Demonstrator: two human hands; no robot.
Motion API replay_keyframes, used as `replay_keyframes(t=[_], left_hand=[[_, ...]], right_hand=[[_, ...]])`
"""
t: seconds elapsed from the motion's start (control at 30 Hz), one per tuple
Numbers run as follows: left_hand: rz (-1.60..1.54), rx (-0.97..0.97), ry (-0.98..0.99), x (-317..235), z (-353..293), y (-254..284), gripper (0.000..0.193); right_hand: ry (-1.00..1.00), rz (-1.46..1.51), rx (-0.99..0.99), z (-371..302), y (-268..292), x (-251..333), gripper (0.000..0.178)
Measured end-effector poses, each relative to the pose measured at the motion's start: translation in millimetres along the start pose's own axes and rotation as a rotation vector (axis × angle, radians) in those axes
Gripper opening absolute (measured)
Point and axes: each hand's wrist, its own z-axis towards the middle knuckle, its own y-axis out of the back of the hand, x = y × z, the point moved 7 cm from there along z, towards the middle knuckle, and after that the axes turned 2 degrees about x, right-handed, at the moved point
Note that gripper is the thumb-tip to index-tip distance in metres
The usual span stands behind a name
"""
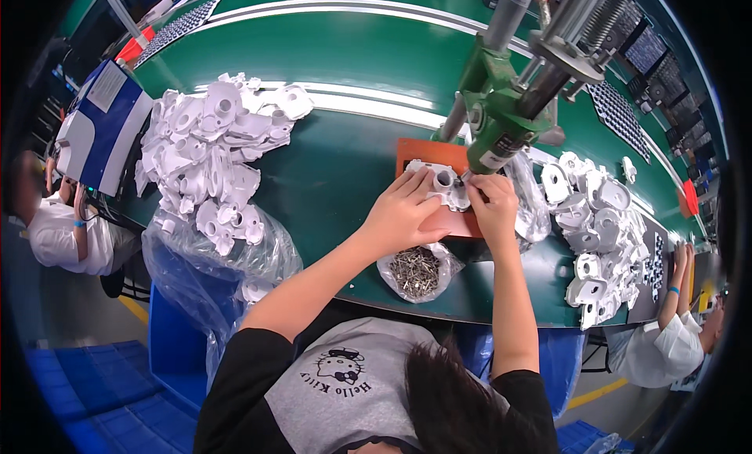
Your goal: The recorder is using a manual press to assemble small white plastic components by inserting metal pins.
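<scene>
A white plastic housing part (443,180) with a round raised collar lies on an orange block (410,150) below a green press (501,101). My left hand (401,209) grips the part from its left side, fingers over its top and thumb along the near edge. At the part's right side, just under the press head, the fingertips of my right hand (495,206) are pinched together. Whatever sits between those fingertips is too small and hidden to name. Close in front of the block, a clear plastic bag (450,267) holds many small metal pins (413,271).
White plastic parts are heaped at left (207,133), partly over a clear bag (266,246), and more lie at right (607,219). A blue-and-white machine (110,129) stands far left. Behind runs a green conveyor (352,50). Other people work at both sides.
</scene>
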Motion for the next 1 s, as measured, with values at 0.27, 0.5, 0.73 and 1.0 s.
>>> replay_keyframes(t=[0.27, 0.5, 0.73, 1.0], left_hand=[[-0.049, -0.099, 0.018, 2, 0, 3, 0.043], [-0.076, -0.085, 0.038, 4, -3, 5, 0.044], [-0.084, -0.121, 0.025, 4, -2, 5, 0.033], [-0.101, -0.113, 0.029, 4, -4, 2, 0.022]], right_hand=[[0.046, -0.039, 0.07, 2, -6, 8, 0.007], [0.148, -0.146, 0.28, -10, -11, 29, 0.018], [0.03, -0.157, 0.271, -36, -8, 32, 0.039], [0.053, -0.075, 0.345, -75, -9, 94, 0.017]])
